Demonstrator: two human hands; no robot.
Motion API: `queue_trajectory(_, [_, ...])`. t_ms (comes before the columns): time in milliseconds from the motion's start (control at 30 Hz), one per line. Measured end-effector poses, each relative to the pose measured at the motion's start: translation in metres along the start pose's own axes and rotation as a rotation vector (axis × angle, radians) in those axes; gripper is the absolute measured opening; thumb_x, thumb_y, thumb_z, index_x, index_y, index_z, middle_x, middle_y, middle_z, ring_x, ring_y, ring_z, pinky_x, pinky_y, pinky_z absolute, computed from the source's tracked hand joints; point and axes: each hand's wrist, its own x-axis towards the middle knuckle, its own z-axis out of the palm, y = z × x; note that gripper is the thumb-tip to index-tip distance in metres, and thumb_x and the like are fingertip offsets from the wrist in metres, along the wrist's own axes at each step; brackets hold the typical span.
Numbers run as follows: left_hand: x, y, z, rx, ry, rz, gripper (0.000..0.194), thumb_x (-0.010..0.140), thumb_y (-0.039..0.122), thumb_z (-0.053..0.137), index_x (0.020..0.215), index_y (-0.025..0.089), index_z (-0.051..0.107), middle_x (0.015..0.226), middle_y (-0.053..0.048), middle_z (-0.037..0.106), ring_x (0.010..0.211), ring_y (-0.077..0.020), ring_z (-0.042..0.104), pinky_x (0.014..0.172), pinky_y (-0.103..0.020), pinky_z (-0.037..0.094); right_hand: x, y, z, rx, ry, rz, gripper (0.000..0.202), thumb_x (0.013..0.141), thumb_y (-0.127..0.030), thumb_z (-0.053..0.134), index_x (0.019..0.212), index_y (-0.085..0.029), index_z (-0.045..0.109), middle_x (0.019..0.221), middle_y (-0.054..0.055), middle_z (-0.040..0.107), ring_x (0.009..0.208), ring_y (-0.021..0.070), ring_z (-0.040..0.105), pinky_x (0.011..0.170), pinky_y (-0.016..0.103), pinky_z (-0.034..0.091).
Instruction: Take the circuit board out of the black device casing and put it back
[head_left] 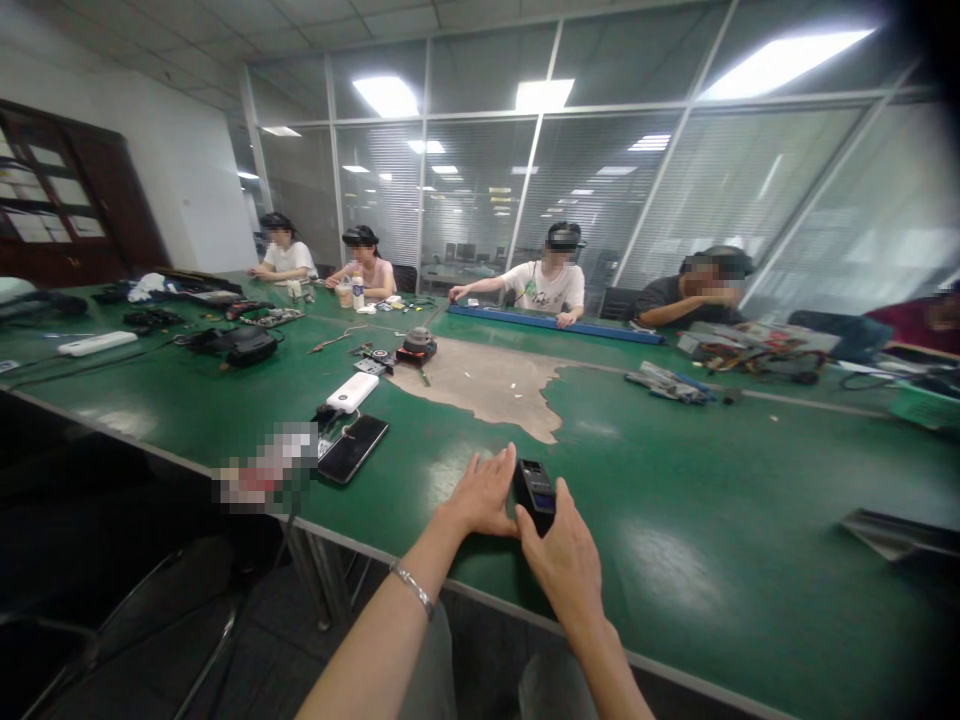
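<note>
A small black box-shaped device with a bluish panel lies on the green tabletop, right in front of me. My right hand has its thumb on the near left side of the device and its fingers along the right side, gripping the near end. Just left of the device, my left hand is stretched out with the thumb apart from the fingers. Its fingertips are beside the device; whether they touch it I cannot tell. A metal bracelet is on my left wrist.
Left of my hands lie a black phone and a white power bank with a cable. A bare brown patch marks the table. Further off are gloves, a blue bar and electronic parts. Several people sit across the table.
</note>
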Motion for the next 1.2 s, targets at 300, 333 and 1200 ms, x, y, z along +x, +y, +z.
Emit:
queue_trajectory(300, [0.0, 0.0, -0.002, -0.001, -0.011, 0.012, 0.127, 0.064, 0.06, 0.064, 0.145, 0.015, -0.022, 0.156, -0.017, 0.009, 0.142, -0.0336, 0.016, 0.114, -0.058, 0.01, 0.001, -0.002, -0.005, -0.019, -0.022, 0.036, 0.073, 0.084, -0.048, 0.046, 0.142, -0.006, 0.032, 0.128, 0.022, 0.055, 0.11, 0.033, 0.059, 0.089, 0.042, 0.046])
queue_trajectory(333, [0.0, 0.0, -0.002, 0.0, -0.013, 0.009, 0.127, 0.063, 0.06, 0.064, 0.144, 0.015, -0.023, 0.156, -0.017, 0.009, 0.142, -0.034, 0.016, 0.114, -0.059, 0.01, 0.002, -0.003, -0.005, -0.015, -0.022, 0.044, 0.073, 0.084, -0.049, 0.046, 0.142, -0.007, 0.033, 0.128, 0.022, 0.056, 0.108, 0.0329, 0.059, 0.088, 0.042, 0.046])
queue_trajectory(1200, [-0.006, 0.012, -0.021, -0.024, -0.064, -0.021, 0.13, 0.064, 0.083, 0.051, 0.144, 0.015, -0.026, 0.157, -0.016, 0.001, 0.144, -0.0335, 0.01, 0.115, -0.056, 0.007, 0.015, 0.087, -0.026, -0.191, 0.036, 0.242, 0.082, 0.081, -0.064, 0.042, 0.141, -0.007, 0.036, 0.124, 0.023, 0.057, 0.1, 0.0391, 0.062, 0.082, 0.047, 0.049])
